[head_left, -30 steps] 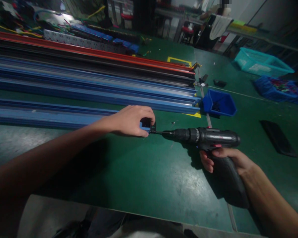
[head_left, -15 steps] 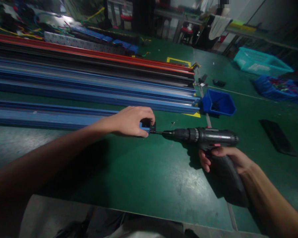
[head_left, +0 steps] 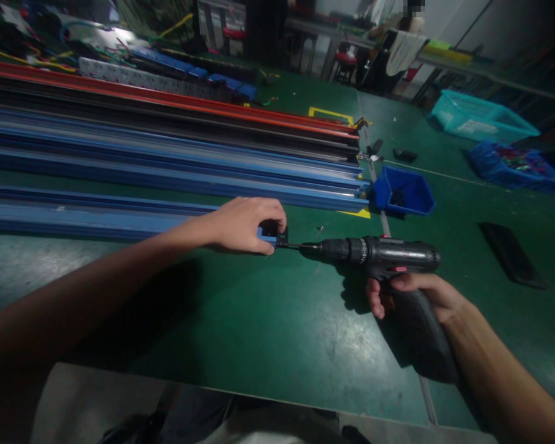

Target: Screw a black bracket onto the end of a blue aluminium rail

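My left hand (head_left: 247, 227) is wrapped over the right end of a blue metal profile (head_left: 97, 217), thumb in front and fingers behind. A small black end piece (head_left: 282, 237) sits at that end, beside my fingertips. My right hand (head_left: 425, 293) grips the handle of a black power drill (head_left: 388, 254), which lies level and points left. Its long bit (head_left: 298, 246) reaches the black end piece; the exact contact point is too small to make out.
Behind lie more blue profiles (head_left: 213, 176), black ones and a red one (head_left: 189, 102). A blue bin (head_left: 409, 192) with dark parts, a black flat object (head_left: 511, 254), a teal basket (head_left: 483, 117) and a blue tray (head_left: 513, 163) are at the right.
The whole view has shifted slightly, so things appear a little further left. Both hands keep their holds, and the drill bit stays at the black end piece.
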Action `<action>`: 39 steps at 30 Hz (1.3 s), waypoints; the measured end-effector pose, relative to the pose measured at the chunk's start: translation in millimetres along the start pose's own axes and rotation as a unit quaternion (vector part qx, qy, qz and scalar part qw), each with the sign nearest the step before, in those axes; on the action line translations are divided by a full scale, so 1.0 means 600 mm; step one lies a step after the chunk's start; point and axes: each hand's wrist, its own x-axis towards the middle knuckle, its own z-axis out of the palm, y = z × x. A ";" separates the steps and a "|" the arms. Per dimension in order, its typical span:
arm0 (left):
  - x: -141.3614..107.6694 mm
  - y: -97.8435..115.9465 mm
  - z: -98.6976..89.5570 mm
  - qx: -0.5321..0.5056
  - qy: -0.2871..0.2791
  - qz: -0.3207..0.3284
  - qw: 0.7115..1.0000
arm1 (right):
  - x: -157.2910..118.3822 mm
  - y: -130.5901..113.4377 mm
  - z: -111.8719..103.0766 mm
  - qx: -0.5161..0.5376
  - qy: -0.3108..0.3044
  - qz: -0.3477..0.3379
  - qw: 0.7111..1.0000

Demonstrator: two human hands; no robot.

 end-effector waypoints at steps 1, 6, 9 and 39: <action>0.000 0.000 0.000 0.000 0.001 0.000 1.000 | 0.000 0.000 -0.001 -0.006 0.007 -0.004 1.000; 0.000 0.003 -0.002 -0.002 -0.002 -0.007 1.000 | 0.002 0.000 -0.004 -0.048 0.015 -0.025 0.998; 0.001 0.003 -0.001 -0.001 -0.003 -0.007 1.000 | 0.003 0.000 -0.005 -0.055 0.014 -0.029 0.998; 0.003 0.003 -0.001 -0.002 0.001 -0.013 1.000 | 0.002 0.000 -0.002 -0.027 0.021 -0.007 0.999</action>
